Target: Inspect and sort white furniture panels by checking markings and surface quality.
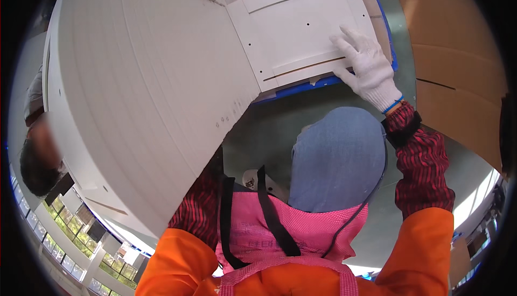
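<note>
My right hand [367, 67], in a white knit glove with a blue cuff edge, lies near the right end of a flat white panel [293, 32]. Its fingers are spread over the panel's edge strip and hold nothing. The panel has small dark holes, grooves and a dark slot along its near edge. On the left, a large white board [134, 80] stands tilted against that panel's side, with chipped spots on its lower edge. My left forearm [196, 204] passes behind this board, and the board hides my left hand.
Blue-edged padding [318, 83] lies under the flat panel. A large brown cardboard sheet [458, 64] stands at the right. Beyond the tall board, another person [40, 156] bends close at the far left. My bent knee [339, 156] is just below the panel, above a green floor [253, 148].
</note>
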Demonstrator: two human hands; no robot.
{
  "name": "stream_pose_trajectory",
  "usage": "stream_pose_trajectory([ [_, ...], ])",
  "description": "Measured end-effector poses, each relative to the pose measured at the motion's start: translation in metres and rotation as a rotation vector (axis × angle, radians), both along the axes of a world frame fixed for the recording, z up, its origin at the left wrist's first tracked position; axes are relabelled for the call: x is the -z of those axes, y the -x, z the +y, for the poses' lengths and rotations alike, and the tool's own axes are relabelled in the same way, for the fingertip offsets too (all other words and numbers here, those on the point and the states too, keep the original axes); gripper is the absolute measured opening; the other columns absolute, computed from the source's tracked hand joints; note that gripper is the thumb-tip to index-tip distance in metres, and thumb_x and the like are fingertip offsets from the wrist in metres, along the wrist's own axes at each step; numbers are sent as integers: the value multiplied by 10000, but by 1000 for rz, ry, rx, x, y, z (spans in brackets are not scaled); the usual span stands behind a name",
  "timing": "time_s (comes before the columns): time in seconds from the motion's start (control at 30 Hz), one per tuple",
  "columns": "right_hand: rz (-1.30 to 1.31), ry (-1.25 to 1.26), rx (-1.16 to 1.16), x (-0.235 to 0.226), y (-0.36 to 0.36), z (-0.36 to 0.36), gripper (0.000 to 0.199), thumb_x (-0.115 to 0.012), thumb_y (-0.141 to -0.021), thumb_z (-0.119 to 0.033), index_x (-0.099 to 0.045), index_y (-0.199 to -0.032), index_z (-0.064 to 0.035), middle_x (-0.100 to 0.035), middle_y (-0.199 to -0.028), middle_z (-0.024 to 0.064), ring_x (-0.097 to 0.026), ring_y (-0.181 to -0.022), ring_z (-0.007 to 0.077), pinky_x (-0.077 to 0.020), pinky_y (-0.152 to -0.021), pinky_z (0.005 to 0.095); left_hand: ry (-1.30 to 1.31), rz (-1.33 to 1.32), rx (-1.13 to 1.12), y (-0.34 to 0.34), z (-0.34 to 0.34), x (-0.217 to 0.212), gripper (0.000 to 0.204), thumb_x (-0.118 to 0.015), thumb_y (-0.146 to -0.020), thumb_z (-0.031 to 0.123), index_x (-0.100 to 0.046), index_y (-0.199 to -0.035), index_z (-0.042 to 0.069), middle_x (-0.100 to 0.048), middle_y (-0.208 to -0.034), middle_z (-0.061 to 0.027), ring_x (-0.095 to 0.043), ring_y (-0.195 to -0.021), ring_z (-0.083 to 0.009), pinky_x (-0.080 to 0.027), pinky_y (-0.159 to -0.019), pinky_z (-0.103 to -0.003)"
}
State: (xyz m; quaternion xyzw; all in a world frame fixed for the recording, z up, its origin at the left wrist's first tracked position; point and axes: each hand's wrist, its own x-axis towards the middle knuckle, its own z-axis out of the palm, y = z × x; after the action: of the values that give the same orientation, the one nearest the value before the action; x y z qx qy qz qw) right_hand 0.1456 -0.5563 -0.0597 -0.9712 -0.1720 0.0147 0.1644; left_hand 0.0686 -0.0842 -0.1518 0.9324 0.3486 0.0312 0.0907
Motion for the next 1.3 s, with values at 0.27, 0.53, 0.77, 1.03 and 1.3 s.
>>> stream_pose_trajectory([
  [0.27,-176,-13,-147,40,-4,-38,801,-899,-652,-389,-640,-1392,-229,-521,-1445,117,-435,-1420,346,-289,-1213,606,-85,83,69,3,3,-2,197,-573,-1028,150,-642,-1191,62,-626,-1172,-149,-631,-1062,-325,-515,-922,-413],
  [0.53,-271,-87,-114,37,-3,-41,659,-884,-718,-372,-661,-1296,-148,-584,-1273,114,-574,-1235,320,-430,-1115,543,-125,122,110,4,9,-5,213,-579,-1023,150,-635,-1209,64,-623,-1189,-152,-629,-1076,-328,-515,-930,-414],
  [0.77,412,37,707,17,-37,-30,763,-674,-861,-670,-635,-1238,-9,-642,-1258,235,-631,-1206,382,-516,-1006,482,-143,150,136,7,11,-6,228,-585,-1018,150,-629,-1225,66,-622,-1203,-154,-628,-1088,-331,-515,-936,-415],
  [1.03,682,-61,887,-9,-71,-29,908,-616,-808,-793,-652,-1269,-11,-669,-1307,241,-659,-1200,376,-506,-1025,473,-137,162,172,3,10,-9,247,-591,-1012,150,-622,-1243,68,-619,-1220,-157,-627,-1101,-334,-515,-944,-417],
  [1.3,406,-123,822,-10,-61,-27,837,-675,-801,-750,-650,-1214,-23,-710,-1205,221,-691,-1116,352,-518,-981,446,-150,188,202,7,9,-12,267,-597,-1006,150,-615,-1261,70,-617,-1236,-159,-625,-1115,-337,-514,-952,-418],
])
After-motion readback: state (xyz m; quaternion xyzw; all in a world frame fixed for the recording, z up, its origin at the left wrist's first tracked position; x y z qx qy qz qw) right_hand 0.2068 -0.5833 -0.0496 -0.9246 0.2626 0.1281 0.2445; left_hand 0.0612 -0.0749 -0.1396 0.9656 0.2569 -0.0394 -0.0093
